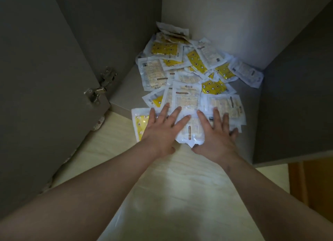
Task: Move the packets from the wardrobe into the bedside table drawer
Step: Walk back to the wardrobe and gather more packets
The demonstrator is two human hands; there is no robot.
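A heap of several flat white and yellow packets (187, 75) lies on the grey wardrobe shelf (122, 89), running from the back corner to the front edge. My left hand (160, 130) rests flat, fingers spread, on the nearest packets at the shelf's front. Beside it, my right hand (216, 132) also lies flat with fingers apart on the front packets. A white packet (189, 130) sticks out over the shelf edge between the two hands, and both thumbs sit just below that edge. Neither hand has closed around anything. The bedside table drawer is out of view.
The wardrobe's left door (39, 96) stands open with a metal hinge (100, 89) at its inner edge. The right door (295, 105) also stands open. Pale wood-pattern floor (171, 186) lies below the shelf. An orange-brown surface (313, 183) shows at the right edge.
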